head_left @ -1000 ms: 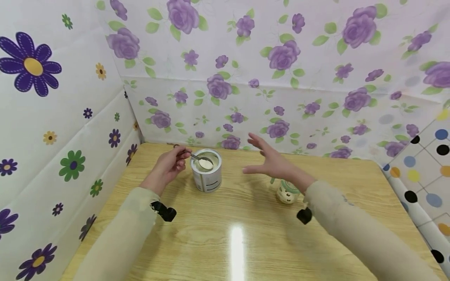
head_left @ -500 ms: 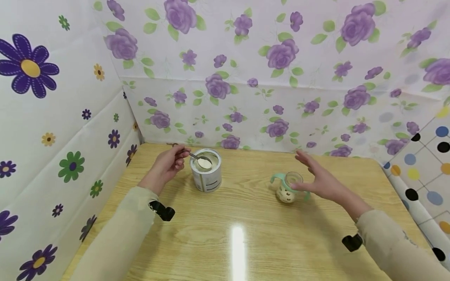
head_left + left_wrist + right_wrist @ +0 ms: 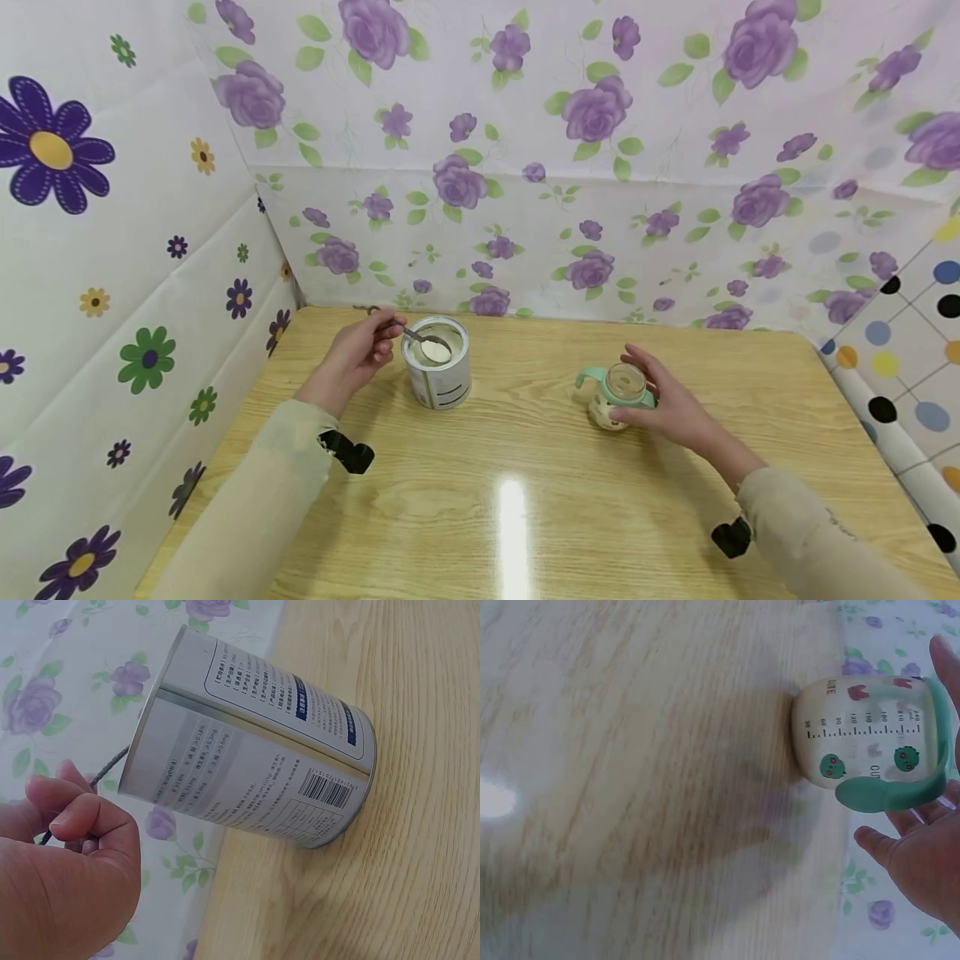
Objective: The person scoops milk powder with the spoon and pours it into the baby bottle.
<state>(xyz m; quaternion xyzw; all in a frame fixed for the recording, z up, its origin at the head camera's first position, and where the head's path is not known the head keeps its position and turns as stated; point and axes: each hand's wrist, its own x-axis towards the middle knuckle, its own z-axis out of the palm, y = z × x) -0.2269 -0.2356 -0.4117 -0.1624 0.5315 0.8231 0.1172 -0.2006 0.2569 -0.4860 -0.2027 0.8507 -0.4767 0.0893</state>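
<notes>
My left hand (image 3: 351, 357) pinches the handle of a spoon (image 3: 412, 335) that carries white powder over the mouth of a metal can (image 3: 442, 385). In the left wrist view the can (image 3: 255, 750) shows a printed label and barcode, and only part of the spoon handle (image 3: 111, 766) is visible. On the right, a clear baby bottle (image 3: 602, 410) with green side handles stands uncapped on the table. My right hand (image 3: 670, 408) is spread around its right side, thumb in front and fingers behind. In the right wrist view the thumb is apart from the bottle (image 3: 855, 750).
A wooden table (image 3: 450, 517) bears the can and the bottle, with a gap between them. Flower-printed cloth (image 3: 540, 242) stands along the back edge, another printed cloth (image 3: 172, 283) at the left, and a dotted one (image 3: 900, 350) at the right.
My right hand has moved from the middle of the table rightward past the bottle, then back in and around its right side. The left hand keeps the loaded spoon over the can.
</notes>
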